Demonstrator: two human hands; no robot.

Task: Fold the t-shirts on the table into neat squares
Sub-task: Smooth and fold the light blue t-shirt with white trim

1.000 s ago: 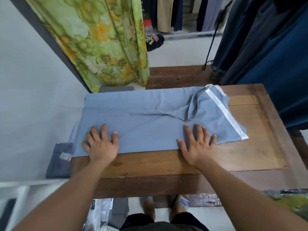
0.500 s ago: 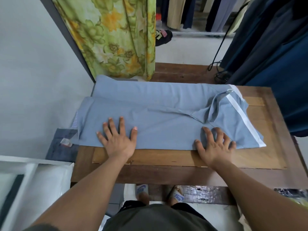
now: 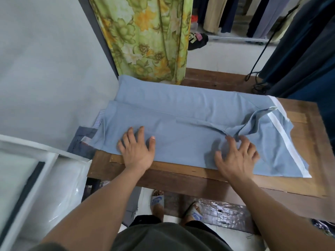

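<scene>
A light blue t-shirt [image 3: 181,113] with a white stripe near its right end lies folded lengthwise across the wooden table [image 3: 306,156]. Its collar and a sleeve fold sit bunched at the right. My left hand [image 3: 136,149] presses flat on the shirt's near left part, fingers spread. My right hand [image 3: 237,156] rests on the cloth near the front edge, fingers spread and slightly bent just below the collar fold, a little blurred.
A dark grey garment [image 3: 81,142] and a striped cloth [image 3: 98,120] hang off the table's left end. A white frame [image 3: 36,171] stands at the lower left. A floral curtain [image 3: 145,37] hangs behind; dark clothes [image 3: 308,57] hang at the right. Sandalled feet [image 3: 157,200] show below.
Both hands slid forward and rightward over the shirt, the right one reaching the collar fold. The camera view has shifted, so the table appears further right.
</scene>
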